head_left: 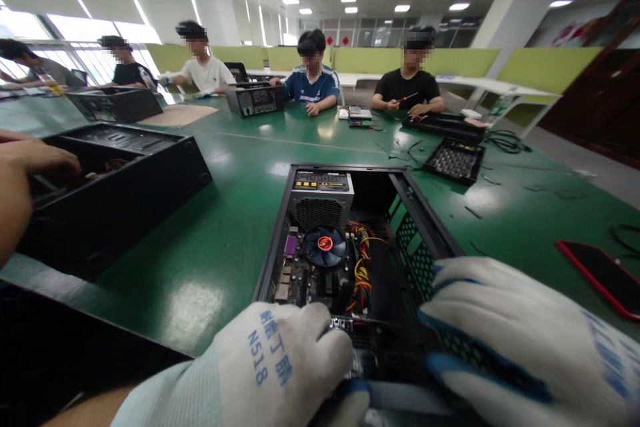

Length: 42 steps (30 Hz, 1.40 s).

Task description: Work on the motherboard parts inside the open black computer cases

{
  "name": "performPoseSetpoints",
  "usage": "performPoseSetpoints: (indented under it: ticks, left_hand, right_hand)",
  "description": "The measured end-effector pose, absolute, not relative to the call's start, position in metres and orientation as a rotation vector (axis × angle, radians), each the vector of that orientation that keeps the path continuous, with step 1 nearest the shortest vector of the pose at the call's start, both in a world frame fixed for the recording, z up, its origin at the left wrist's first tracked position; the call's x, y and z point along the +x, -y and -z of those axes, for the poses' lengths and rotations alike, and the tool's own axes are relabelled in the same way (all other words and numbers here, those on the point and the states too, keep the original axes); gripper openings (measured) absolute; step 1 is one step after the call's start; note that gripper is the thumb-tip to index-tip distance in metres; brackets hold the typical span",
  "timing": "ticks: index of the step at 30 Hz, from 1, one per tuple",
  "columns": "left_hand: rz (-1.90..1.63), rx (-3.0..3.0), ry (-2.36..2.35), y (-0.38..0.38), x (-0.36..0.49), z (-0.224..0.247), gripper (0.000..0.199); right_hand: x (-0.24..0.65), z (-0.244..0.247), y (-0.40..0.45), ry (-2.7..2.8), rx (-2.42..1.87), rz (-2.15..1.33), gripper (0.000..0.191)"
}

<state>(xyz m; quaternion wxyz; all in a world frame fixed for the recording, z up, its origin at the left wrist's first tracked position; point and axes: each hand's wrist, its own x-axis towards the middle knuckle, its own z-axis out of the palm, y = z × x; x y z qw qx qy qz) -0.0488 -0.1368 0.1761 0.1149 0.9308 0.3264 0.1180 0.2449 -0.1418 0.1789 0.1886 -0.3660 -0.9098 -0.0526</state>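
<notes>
An open black computer case [433, 213] lies on the green table, with a power supply [321, 197], a round black fan [325, 245] and a bundle of coloured wires [362, 267] inside. Over the case's near left part is my left hand [290, 360], in a white glove, its fingers curled; what they hold, if anything, is hidden beneath them. My right hand [515, 340], gloved too, rests at the right side of the case, fingers and thumb apart around its near right edge. A dark, flat edge passes between the hands at the bottom of the view.
Another open case [125, 193] stands at the left, with a person's bare hand reaching in. A red-edged phone [603, 273] lies at the right. Farther back are a black tray [454, 161], loose cables [505, 140] and several people seated at cases and parts.
</notes>
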Motion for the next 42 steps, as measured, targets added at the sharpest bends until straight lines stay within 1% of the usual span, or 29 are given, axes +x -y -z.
performPoseSetpoints:
  ticks: [3,7,8,9,13,16,20,22,23,25,27,29,33,35,37,40,42]
  left_hand:
    - [-0.398,2.739,-0.943,0.137,-0.049,-0.174,0.015]
    - [-0.409,2.733,-0.946,0.138,-0.048,-0.175,0.018]
    - [-0.402,2.731,-0.951,0.138,-0.048,-0.175,0.019]
    - [-0.395,2.728,-0.957,0.138,-0.047,-0.176,0.020]
    - [-0.415,2.703,-0.978,0.138,-0.046,-0.177,0.025]
    - [-0.460,2.665,-0.987,0.138,-0.045,-0.177,0.033]
    - [-0.440,2.668,-1.001,0.138,-0.044,-0.179,0.028]
    - [-0.423,2.688,-0.994,0.138,-0.044,-0.180,0.025]
    - [-0.406,2.697,-0.992,0.138,-0.044,-0.180,0.024]
    - [-0.371,2.711,-0.989,0.138,-0.044,-0.180,0.023]
    - [-0.347,2.713,-0.985,0.138,-0.044,-0.179,0.021]
    - [-0.359,2.700,-0.979,0.138,-0.045,-0.178,0.018]
    - [-0.375,2.700,-0.996,0.138,-0.046,-0.172,0.017]
    - [-0.351,2.728,-1.014,0.139,-0.046,-0.169,0.017]
    - [-0.359,2.757,-1.044,0.140,-0.045,-0.166,0.017]
    - [-0.373,2.782,-1.090,0.142,-0.044,-0.165,0.016]
    - [-0.351,2.784,-1.094,0.142,-0.044,-0.165,0.015]
  right_hand:
    - [0.232,-0.189,0.107,2.698,-1.050,0.100,0.032]
    - [0.205,-0.174,0.066,3.059,-1.029,0.012,0.056]
    - [0.198,-0.171,0.060,3.166,-1.036,-0.016,0.058]
    - [0.192,-0.168,0.055,3.258,-1.057,-0.038,0.055]
    - [0.182,-0.168,0.049,3.471,-1.139,-0.054,0.026]
    - [0.186,-0.167,0.049,3.541,-1.177,0.103,0.015]
    - [0.186,-0.153,0.052,3.540,-1.395,0.387,0.016]
    - [0.180,-0.147,0.054,3.524,-1.468,0.421,0.015]
    - [0.177,-0.146,0.054,3.544,-1.467,0.376,0.012]
    - [0.171,-0.149,0.052,3.629,-1.414,0.192,0.010]
    - [0.168,-0.157,0.049,3.683,-1.357,0.009,0.019]
    - [0.168,-0.167,0.046,3.640,-1.344,-0.022,0.022]
    - [0.170,-0.176,0.039,3.396,-1.310,0.180,0.026]
    - [0.167,-0.171,0.035,3.307,-1.257,0.300,0.028]
    - [0.162,-0.163,0.030,3.312,-1.184,0.349,0.029]
    - [0.150,-0.150,0.022,3.390,-1.057,0.357,0.019]
    - [0.143,-0.145,0.017,3.415,-0.988,0.375,0.016]
